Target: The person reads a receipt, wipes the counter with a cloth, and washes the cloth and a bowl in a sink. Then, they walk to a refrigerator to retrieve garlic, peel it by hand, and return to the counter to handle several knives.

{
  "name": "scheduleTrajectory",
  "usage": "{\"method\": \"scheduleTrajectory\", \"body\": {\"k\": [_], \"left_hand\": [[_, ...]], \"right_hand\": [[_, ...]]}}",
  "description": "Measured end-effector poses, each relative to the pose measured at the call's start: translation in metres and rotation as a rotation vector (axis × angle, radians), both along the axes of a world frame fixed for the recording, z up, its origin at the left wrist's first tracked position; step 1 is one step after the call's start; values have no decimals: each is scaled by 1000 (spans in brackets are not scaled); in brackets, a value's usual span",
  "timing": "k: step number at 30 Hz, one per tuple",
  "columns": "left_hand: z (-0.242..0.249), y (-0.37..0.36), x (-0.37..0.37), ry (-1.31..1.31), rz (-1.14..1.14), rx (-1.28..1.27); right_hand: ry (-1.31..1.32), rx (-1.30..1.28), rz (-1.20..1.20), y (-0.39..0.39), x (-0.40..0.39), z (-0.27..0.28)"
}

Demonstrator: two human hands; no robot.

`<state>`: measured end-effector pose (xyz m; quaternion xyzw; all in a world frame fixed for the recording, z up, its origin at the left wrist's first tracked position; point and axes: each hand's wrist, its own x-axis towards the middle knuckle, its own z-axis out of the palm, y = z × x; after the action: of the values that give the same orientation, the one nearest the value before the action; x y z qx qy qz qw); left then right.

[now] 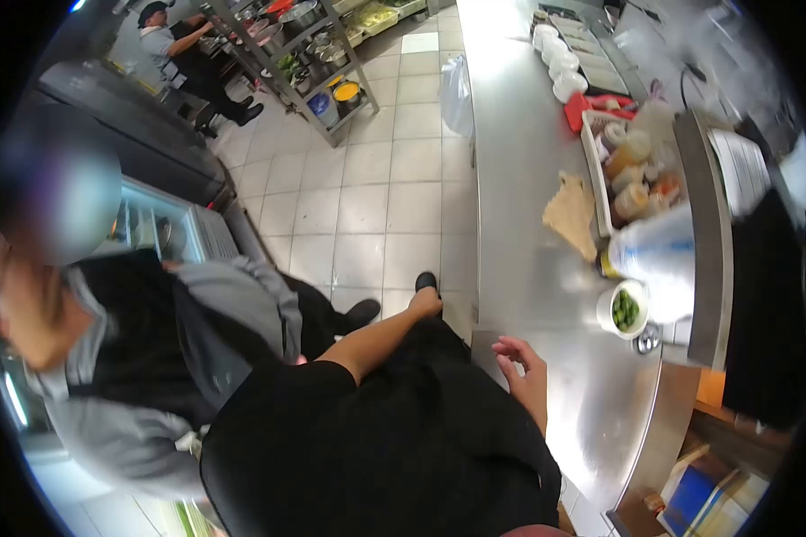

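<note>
My right hand [521,367] is at the near edge of the steel counter [519,224]. Its fingers curve loosely, the thumb stands apart and nothing is in it. My left hand [426,302] hangs low in front of my dark clothing, over the floor; its fingers are too hidden to read. Nearest to the right hand on the counter is a white tub [607,313] of green pieces, perhaps peppers. Beside it is a small metal object [647,338]. Farther along lies a beige cloth [570,215].
A white basket [594,170] of squeeze bottles and a stack of white bowls [564,67] stand on the counter. Close on my left is a person in grey and black [152,331] by a lit fridge. Another person [188,63] works behind a metal shelf [309,67].
</note>
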<state>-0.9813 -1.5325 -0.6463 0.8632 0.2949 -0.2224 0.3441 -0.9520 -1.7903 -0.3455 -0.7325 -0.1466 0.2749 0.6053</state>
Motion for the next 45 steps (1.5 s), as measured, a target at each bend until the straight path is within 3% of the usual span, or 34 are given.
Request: {"method": "scheduleTrajectory", "body": {"k": [3, 5, 7, 9, 12, 14, 16, 17, 19, 22, 26, 28, 29, 31, 33, 35, 36, 37, 38, 39, 40, 42, 43, 44, 45], "left_hand": [[7, 60, 30, -81, -7, 1], [63, 99, 48, -19, -128, -38], [13, 152, 58, 5, 5, -80], [-33, 197, 52, 81, -181, 11], [-46, 269, 59, 84, -54, 55], [15, 302, 74, 113, 221, 68], [14, 338, 69, 102, 162, 76], [-18, 358, 62, 106, 81, 140], [4, 379, 58, 112, 57, 163], [40, 432, 52, 2, 224, 240], [54, 481, 30, -56, 209, 276], [45, 496, 14, -42, -61, 492], [34, 492, 17, -46, -29, 472], [34, 512, -12, 332, -123, 352], [-36, 500, -60, 308, 587, 347], [17, 497, -46, 464, 281, 176], [19, 494, -44, 463, 118, 219], [13, 485, -60, 462, -43, 256], [-46, 470, -90, 407, -88, 356], [13, 466, -64, 421, 30, 345], [12, 457, -58, 384, 244, 263], [-41, 426, -70, 214, 934, 96], [-61, 412, -68, 98, 1163, 59], [-84, 402, -67, -33, 1322, 57], [-83, 408, -67, 23, 1326, 45]], "right_hand": [[9, -100, -10, 58, 44, 6], [15, -107, -11, 103, 69, 14], [29, -72, 63, 150, 99, 15], [38, -93, 113, 180, 116, 16], [3, -173, 199, 232, 150, 16], [-1, -141, 255, 266, 172, 9], [16, -105, 309, 288, 191, -2], [19, -120, 334, 300, 203, -6], [-13, -115, 401, 330, 226, -14], [20, -64, 419, 386, 255, -22], [15, 18, 521, 459, 291, -36], [-12, 22, 632, 501, 315, -48], [-16, -1, 662, 520, 341, -50], [-109, -58, 795, 568, 361, -55], [-194, 18, 774, 616, 388, -66], [-258, -176, 924, 658, 423, -70], [-312, -150, 965, 682, 438, -73], [-335, -173, 965, 705, 449, -75], [-382, -212, 1012, 730, 458, -76], [-421, -250, 1057, 755, 465, -80], [-445, -234, 1078, 778, 473, -89], [-447, -270, 1077, 828, 484, -127], [-445, -287, 1072, 837, 490, -148], [-438, -302, 1065, 848, 487, -163], [-498, -328, 1046, 863, 485, -176]]}}
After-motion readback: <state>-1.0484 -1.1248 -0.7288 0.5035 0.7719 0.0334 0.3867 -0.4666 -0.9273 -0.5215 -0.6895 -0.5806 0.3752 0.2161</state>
